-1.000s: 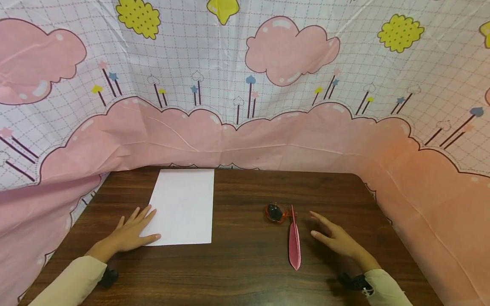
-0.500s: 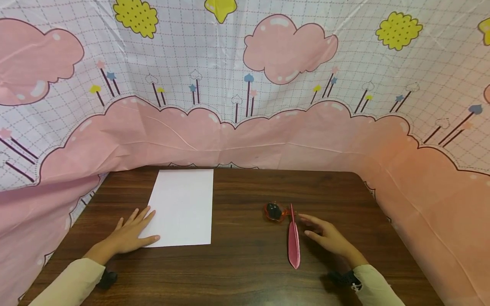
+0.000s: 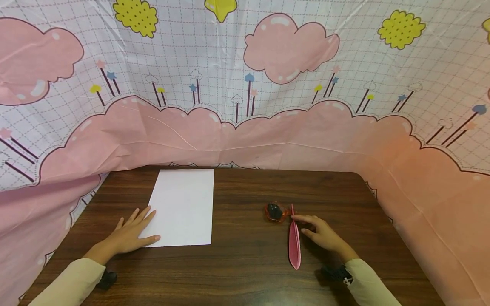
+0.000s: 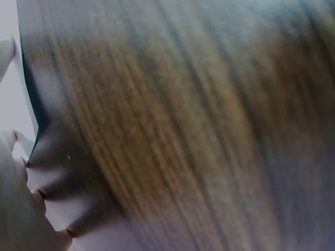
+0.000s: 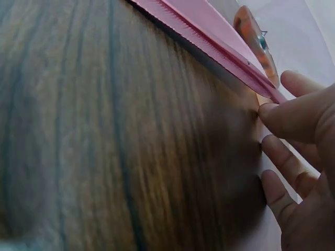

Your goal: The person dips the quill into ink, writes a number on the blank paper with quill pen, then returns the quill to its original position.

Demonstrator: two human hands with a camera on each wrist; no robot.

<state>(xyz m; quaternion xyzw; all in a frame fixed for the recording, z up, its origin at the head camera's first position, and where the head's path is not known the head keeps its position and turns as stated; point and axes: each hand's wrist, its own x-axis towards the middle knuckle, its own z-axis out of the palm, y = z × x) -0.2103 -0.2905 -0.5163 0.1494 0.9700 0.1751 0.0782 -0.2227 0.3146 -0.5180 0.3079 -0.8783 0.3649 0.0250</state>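
Observation:
A sheet of white paper (image 3: 183,204) lies at the left. My left hand (image 3: 128,233) rests flat with spread fingers, thumb and fingertips over its lower left edge. To the right lies a slim pink feather-shaped thing (image 3: 294,244), its thin stem pointing away from me. My right hand (image 3: 325,233) is at that stem, index fingertip over it and thumb apart on the near side. In the right wrist view the thumb (image 5: 288,117) and forefinger flank the stem's end, not closed together. Just left of the stem sits a small see-through orange object (image 3: 274,211) with a dark middle.
The dark wood table (image 3: 245,272) carries these things. A pink and white patterned cloth (image 3: 245,140) hangs behind it and along both sides. Each wrist wears a black camera band, the right one (image 3: 334,273) close over the table.
My right hand has moved left until its index fingertip overlaps the pink thing's stem. The left hand, the paper and the orange object have stayed in place.

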